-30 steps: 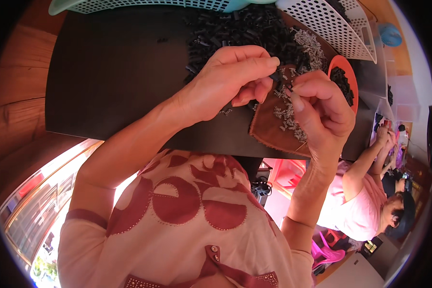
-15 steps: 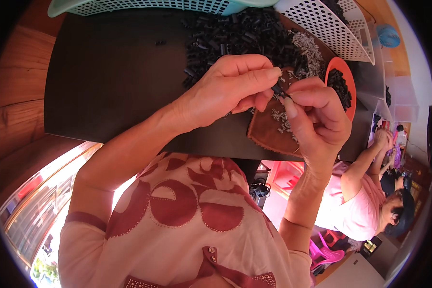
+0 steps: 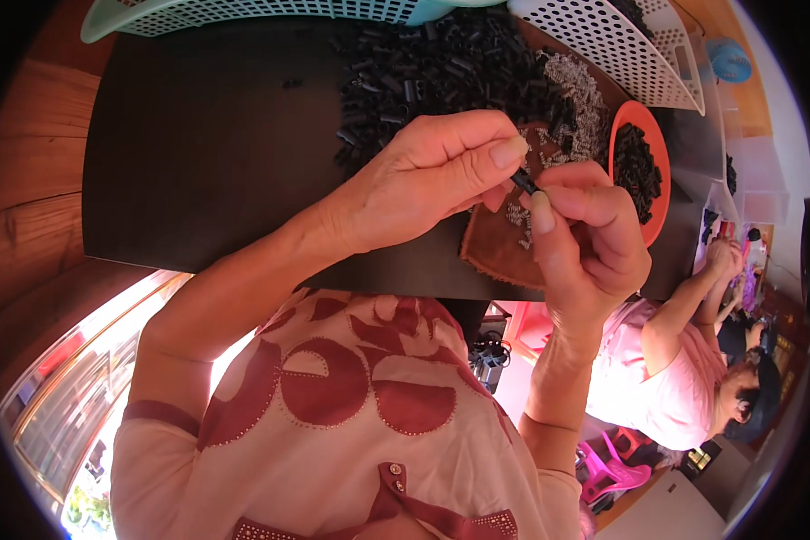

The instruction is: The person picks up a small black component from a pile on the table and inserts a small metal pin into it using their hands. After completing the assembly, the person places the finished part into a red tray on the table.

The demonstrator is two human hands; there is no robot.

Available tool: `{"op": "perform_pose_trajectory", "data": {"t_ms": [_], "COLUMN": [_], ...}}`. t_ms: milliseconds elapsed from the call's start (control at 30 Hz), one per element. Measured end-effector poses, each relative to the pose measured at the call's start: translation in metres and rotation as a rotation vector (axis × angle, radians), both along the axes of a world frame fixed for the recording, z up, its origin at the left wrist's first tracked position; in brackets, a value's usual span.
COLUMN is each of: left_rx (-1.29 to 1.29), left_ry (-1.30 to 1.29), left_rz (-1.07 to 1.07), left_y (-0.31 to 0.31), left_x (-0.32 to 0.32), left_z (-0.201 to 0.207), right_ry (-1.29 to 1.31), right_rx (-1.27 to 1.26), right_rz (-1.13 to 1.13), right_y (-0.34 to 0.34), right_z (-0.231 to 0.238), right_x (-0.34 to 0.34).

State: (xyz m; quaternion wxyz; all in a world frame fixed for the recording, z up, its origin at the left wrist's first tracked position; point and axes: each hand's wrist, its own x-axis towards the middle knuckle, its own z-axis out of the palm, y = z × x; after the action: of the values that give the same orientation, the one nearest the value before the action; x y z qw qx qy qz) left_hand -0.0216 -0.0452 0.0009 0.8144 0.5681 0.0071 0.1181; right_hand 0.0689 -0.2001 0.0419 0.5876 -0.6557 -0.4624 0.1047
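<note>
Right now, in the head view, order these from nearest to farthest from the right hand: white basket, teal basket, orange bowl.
1. Orange bowl: up and right of the right hand.
2. White basket: at the upper right.
3. Teal basket: along the top left.

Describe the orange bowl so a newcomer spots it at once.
On the dark table, look beyond the wearer's right hand. Near the white basket is the orange bowl of black pieces; its solid, rounded rim sets it apart from that holed basket.

Glare washes out the lower-left glass [image 3: 81,382] and part of a pink shirt [image 3: 670,396]; the tabletop [image 3: 198,153] is dim. Straight lines bow near the blackened borders.
</note>
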Motion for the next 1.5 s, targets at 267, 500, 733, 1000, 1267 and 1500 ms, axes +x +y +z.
{"op": "perform_pose_trajectory", "data": {"t_ms": [267,500,733,1000,1267,1500], "left_rx": [-0.039,-0.058,0.074,-0.221,-0.28,-0.11], "left_ry": [0.016,0.024,-0.063,0.043,0.104,0.03], "left_rz": [-0.057,-0.078,-0.042,-0.143,-0.083,-0.029], "left_y": [0.0,0.001,0.001,0.003,0.002,0.002], "left_x": [-0.003,-0.001,0.001,0.001,0.002,0.001], "left_z": [-0.002,0.0,-0.005,-0.003,-0.005,-0.003], "right_ry": [-0.113,-0.166,-0.151,-0.112,-0.238,-0.167], "right_rx": [0.04,0.074,-0.004,0.021,0.01,0.062], "right_rz": [0.021,0.029,0.045,0.001,-0.039,-0.033], "right_y": [0.001,0.003,0.002,0.0,0.004,0.006], "right_z": [-0.004,-0.005,0.002,-0.008,-0.013,-0.016], "right_x": [-0.007,-0.007,-0.005,-0.001,-0.004,-0.008]}}
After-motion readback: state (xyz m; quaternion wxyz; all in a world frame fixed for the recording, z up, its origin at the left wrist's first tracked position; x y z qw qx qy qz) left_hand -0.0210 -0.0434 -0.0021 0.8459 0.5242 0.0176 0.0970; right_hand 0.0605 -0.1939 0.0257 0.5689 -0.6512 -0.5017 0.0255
